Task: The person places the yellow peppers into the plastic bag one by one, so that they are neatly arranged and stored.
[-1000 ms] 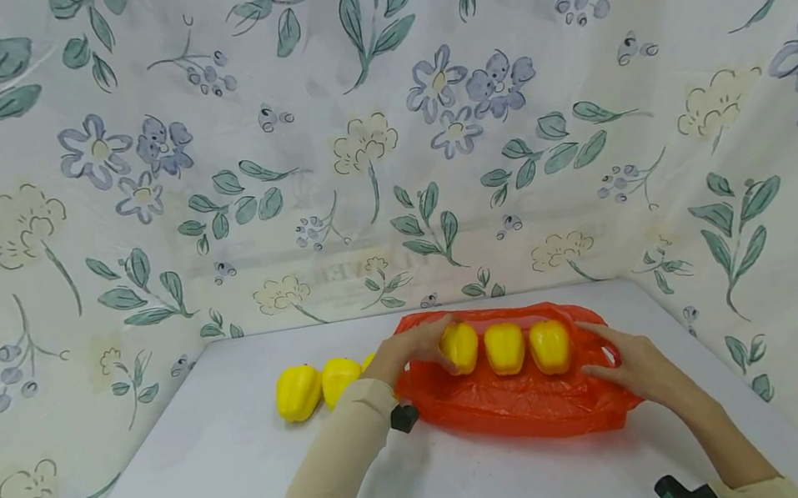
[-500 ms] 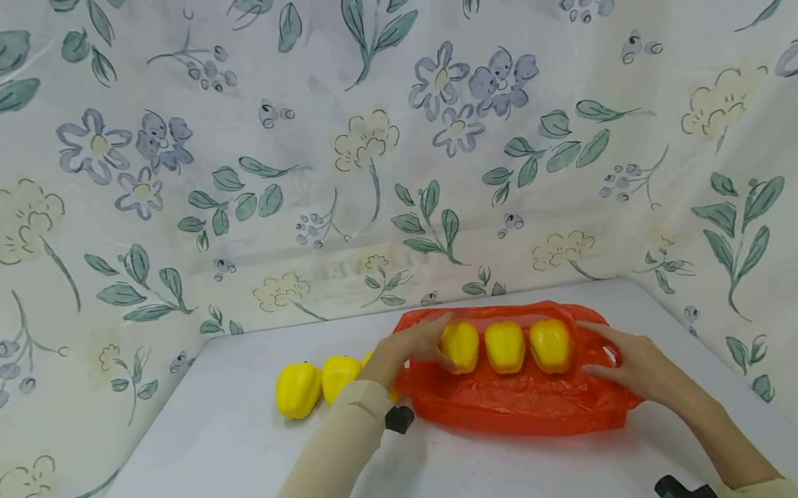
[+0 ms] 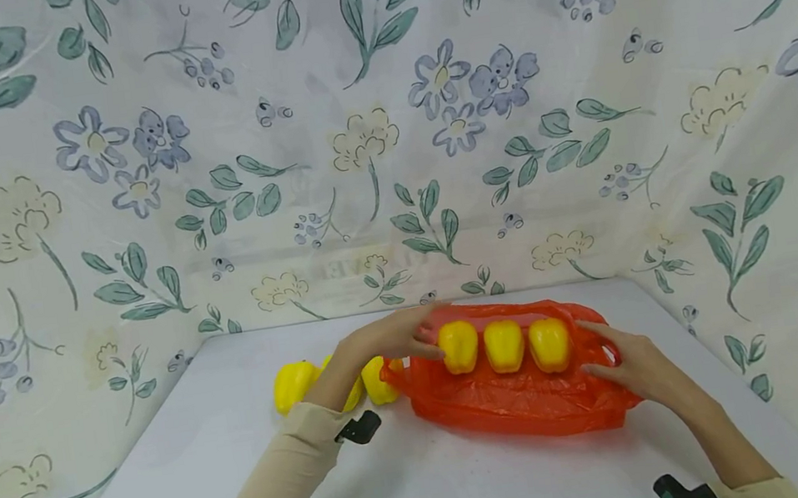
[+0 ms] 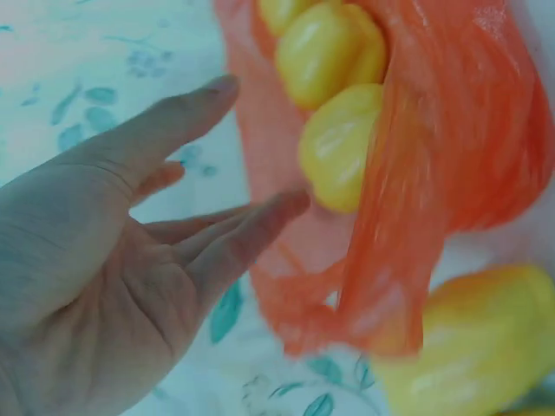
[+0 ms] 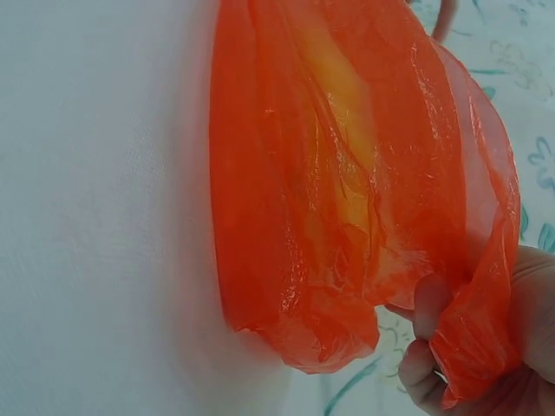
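Observation:
A red plastic bag lies on the table with its mouth spread. Three yellow bell peppers sit in a row in it: a left one, a middle one and a right one. My left hand is at the bag's left end, fingers extended and apart; the left wrist view shows nothing in its palm. At the opposite end my right hand holds a bag handle, fingers curled round the bunched plastic in the right wrist view.
Left of the bag, more yellow bell peppers stand on the white table, partly behind my left forearm. One pepper is close beside the bag's left handle. A floral curtain rises behind the table and along its sides.
My left hand has let go of the left pepper in the bag and drawn back to the left, its fingers spreading. The right hand and the peppers in the bag stay in place.

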`<state>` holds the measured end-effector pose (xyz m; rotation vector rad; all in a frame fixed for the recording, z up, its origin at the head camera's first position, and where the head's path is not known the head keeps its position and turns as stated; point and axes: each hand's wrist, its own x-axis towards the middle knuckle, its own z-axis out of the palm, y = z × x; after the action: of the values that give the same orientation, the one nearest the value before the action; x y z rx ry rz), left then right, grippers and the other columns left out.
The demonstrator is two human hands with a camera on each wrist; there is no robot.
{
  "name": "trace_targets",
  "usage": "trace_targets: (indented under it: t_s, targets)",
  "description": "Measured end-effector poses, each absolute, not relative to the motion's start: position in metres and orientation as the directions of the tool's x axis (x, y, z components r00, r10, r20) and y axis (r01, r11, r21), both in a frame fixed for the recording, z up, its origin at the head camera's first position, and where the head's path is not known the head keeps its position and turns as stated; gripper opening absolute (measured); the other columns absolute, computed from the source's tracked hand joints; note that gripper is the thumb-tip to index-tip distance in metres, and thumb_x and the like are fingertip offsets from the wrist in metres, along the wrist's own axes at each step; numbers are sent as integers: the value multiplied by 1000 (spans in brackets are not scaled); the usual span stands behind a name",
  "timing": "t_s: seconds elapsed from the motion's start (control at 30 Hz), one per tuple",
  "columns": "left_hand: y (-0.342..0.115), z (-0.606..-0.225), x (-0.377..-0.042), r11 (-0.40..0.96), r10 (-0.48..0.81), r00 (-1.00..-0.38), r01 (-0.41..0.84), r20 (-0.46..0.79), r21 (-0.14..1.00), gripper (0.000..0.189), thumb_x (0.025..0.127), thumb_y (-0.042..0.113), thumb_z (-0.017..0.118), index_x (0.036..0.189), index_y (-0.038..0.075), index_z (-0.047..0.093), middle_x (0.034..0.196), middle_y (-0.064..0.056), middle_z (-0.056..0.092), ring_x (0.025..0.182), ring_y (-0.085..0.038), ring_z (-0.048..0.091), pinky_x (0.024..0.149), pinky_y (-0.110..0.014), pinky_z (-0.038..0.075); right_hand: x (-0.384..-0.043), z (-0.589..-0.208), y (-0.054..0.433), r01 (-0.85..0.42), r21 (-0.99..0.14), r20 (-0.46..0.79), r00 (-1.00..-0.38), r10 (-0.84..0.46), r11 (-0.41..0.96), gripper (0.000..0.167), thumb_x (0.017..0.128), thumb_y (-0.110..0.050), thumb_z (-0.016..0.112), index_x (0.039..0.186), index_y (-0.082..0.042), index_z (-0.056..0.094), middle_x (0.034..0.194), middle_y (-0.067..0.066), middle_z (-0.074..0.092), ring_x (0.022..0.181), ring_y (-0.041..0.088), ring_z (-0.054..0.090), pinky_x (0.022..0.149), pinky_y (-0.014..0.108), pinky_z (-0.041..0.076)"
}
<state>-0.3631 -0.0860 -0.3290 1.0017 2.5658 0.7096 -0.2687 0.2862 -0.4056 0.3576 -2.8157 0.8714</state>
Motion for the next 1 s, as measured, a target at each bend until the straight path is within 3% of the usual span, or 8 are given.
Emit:
trace_targets:
  t_s: [0.1,0.33,0.53,0.73,1.0]
  targets:
    - [-107,-324,-353,595,708,-705,557,-49,580,83,89,28,72,155,29,22,144,-9,51,125,-33,58,94,-38,56,-269,-405,285,-277,-530,229,-957,-180,801,71,85,-20,75,147,-10,42,134,32,53,95,30,61,62,28,59]
    - [-165,-330,-334,626,620,-784,515,27,586,84,89,31,72,155,34,20,143,-17,53,129,-37,55,103,-51,49,-269,-404,285,-289,-521,243,-952,-184,803,69,85,-19,75,146,-9,43,135,32,52,101,37,60,66,32,61]
    - [-213,-344,-323,672,553,-825,523,115,524,84,90,36,70,156,26,19,146,-21,49,132,-39,51,106,-54,45,-268,-407,285,-271,-528,220,-959,-179,805,71,86,-21,75,147,-9,42,137,32,51,98,33,60,63,28,60]
    - [-248,-361,-319,747,459,-870,489,183,450,85,86,32,75,155,22,27,153,-17,39,135,-40,45,106,-63,41,-269,-407,287,-289,-522,246,-952,-184,803,70,86,-21,75,146,-9,43,137,32,51,104,39,60,69,34,61]
    - [-281,-385,-320,807,360,-912,410,196,426,99,79,29,82,156,14,22,154,-28,26,137,-49,34,105,-70,34,-269,-409,286,-287,-525,247,-952,-179,801,69,85,-20,75,146,-10,43,137,31,51,110,44,57,72,39,62]
